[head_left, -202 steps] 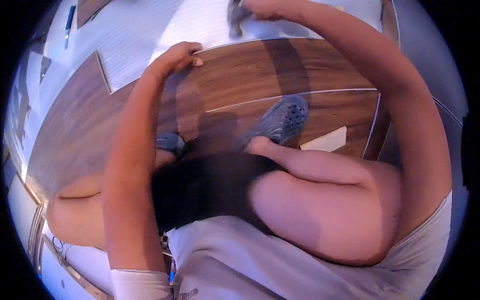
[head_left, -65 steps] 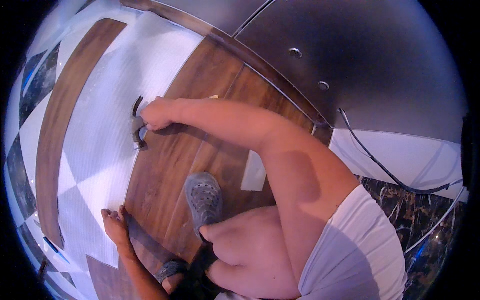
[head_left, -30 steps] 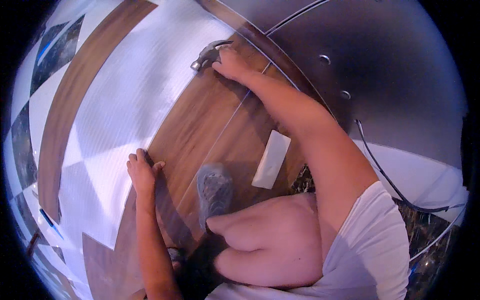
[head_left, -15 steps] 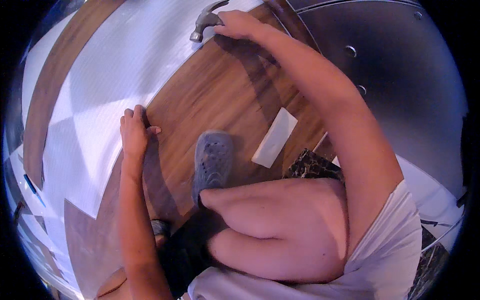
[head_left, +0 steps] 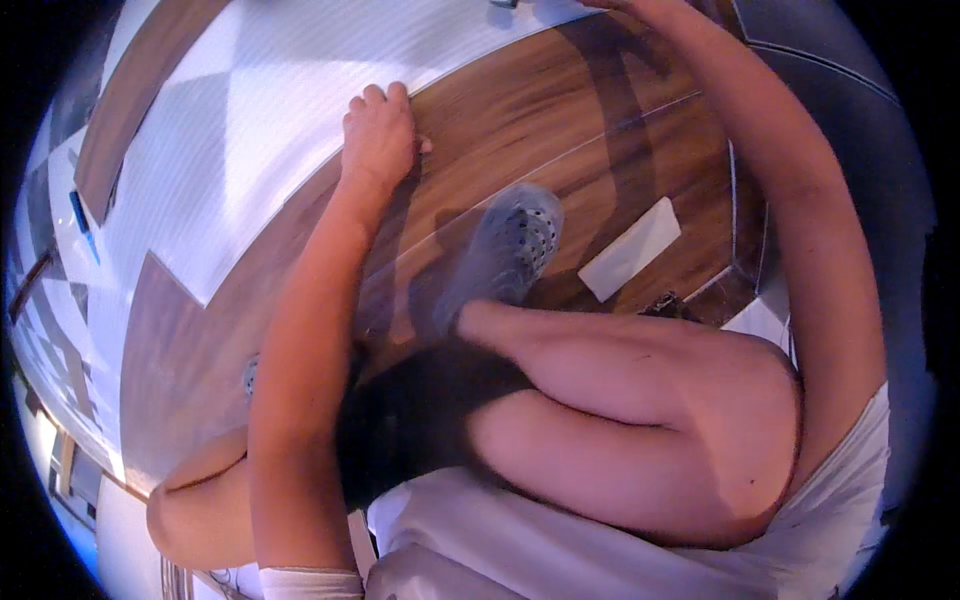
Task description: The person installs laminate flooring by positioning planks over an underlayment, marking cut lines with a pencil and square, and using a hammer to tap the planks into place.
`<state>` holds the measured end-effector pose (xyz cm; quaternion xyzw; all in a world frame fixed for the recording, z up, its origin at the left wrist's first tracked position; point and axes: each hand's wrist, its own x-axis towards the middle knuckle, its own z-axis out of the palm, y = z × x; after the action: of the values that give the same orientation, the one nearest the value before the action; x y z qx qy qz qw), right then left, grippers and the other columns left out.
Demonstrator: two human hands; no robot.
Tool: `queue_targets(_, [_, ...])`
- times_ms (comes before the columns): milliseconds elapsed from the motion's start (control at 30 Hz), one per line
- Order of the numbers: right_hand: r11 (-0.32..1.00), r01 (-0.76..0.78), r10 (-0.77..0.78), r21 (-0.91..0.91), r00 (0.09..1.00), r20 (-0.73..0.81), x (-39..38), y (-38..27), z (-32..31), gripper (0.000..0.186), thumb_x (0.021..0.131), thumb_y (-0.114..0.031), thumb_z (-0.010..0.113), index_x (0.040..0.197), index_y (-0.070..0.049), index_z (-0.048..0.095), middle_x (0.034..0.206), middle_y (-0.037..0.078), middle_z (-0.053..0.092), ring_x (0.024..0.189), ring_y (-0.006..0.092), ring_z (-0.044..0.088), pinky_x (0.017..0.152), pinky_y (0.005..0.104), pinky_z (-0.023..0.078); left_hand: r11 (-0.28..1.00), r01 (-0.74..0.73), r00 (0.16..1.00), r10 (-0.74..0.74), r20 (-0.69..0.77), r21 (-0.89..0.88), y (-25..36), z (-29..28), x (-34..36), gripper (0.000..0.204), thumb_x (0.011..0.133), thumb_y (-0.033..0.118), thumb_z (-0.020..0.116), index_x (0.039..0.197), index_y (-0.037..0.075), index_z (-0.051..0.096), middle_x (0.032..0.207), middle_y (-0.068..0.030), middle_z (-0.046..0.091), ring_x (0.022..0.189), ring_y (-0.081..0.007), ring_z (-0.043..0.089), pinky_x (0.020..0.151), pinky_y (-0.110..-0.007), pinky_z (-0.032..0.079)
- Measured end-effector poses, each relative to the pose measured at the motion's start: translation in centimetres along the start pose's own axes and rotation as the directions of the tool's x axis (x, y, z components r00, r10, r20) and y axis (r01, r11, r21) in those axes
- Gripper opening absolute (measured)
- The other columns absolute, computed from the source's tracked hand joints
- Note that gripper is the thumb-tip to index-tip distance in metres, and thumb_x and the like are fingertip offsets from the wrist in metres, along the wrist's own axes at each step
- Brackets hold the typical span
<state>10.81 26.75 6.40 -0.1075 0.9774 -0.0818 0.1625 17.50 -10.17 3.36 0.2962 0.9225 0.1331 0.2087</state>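
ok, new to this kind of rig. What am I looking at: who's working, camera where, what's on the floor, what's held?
There is no robot: a person works with two bare hands. The view comes from a fisheye camera on their head, looking down, so straight edges bend. Brown wood-look planks border a white ribbed sheet. A flat pale piece lies on the planks, right of a grey clog. The left hand rests at the plank edge. The right hand is mostly cut off above, so its grip can't be told.
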Motion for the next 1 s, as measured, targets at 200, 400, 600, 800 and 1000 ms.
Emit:
queue_targets(200, [0.95,0.228,-0.171,-0.213,0.952,0.255,7.7,-9.6,-1.7,0.031,0.086,-0.032,0.068,0.102,-0.005,0.066,0.093,0.022,0.071,0.088,0.0423,0.069,0.078,0.0523,0.054,0.999,-0.018,1.0,0.018,-0.007,0.03,-1.5,0.2,-0.4,0.065,0.065,0.03,0.092,0.112,0.001,0.057,0.112,-0.0181,0.061,0.106,-0.0388,0.061,0.087,-0.049,0.052])
queue_targets(400, [0.925,0.309,-0.245,-0.22,0.93,0.276,10.6,-16.2,-2.9,0.024,0.084,-0.027,0.068,0.093,-0.005,0.073,0.093,0.02,0.073,0.087,0.0394,0.07,0.077,0.0488,0.056,0.985,0.088,0.991,-0.072,-0.109,0.151,1.1,1.5,-1.0,0.036,0.081,0.019,0.074,0.111,0.007,0.059,0.11,-0.0141,0.061,0.106,-0.0333,0.061,0.087,-0.048,0.049])
queue_targets(600, [0.869,0.46,-0.361,-0.179,0.84,0.406,14.1,-23.2,-0.9,0.023,0.082,-0.022,0.066,0.095,-0.004,0.074,0.096,0.02,0.074,0.089,0.0381,0.071,0.078,0.0471,0.057,0.977,0.172,0.973,-0.148,-0.177,0.127,2.4,2.0,-0.9,0.037,0.086,0.02,0.067,0.117,0.003,0.057,0.113,-0.0163,0.061,0.105,-0.0321,0.06,0.09,-0.045,0.047])
queue_targets(800, [0.824,0.547,-0.426,-0.148,0.77,0.474,15.9,-29.1,4.0,0.028,0.085,-0.024,0.066,0.096,0.0,0.075,0.094,0.021,0.074,0.087,0.038,0.072,0.077,0.0479,0.057,0.976,0.203,0.961,-0.184,-0.205,0.074,2.2,2.4,-1.2,0.037,0.083,0.021,0.066,0.115,0.003,0.061,0.113,-0.0157,0.06,0.106,-0.0322,0.058,0.092,-0.046,0.043])
queue_targets(1000, [0.779,0.614,-0.494,-0.124,0.725,0.48,14.7,-29.3,4.2,0.027,0.083,-0.019,0.069,0.1,0.001,0.068,0.088,0.021,0.072,0.084,0.0398,0.071,0.076,0.0487,0.057,0.981,0.193,0.962,-0.189,-0.198,-0.002,1.9,2.2,-1.1,0.034,0.084,0.019,0.062,0.115,0.004,0.06,0.112,-0.0165,0.06,0.106,-0.0321,0.058,0.092,-0.044,0.043])
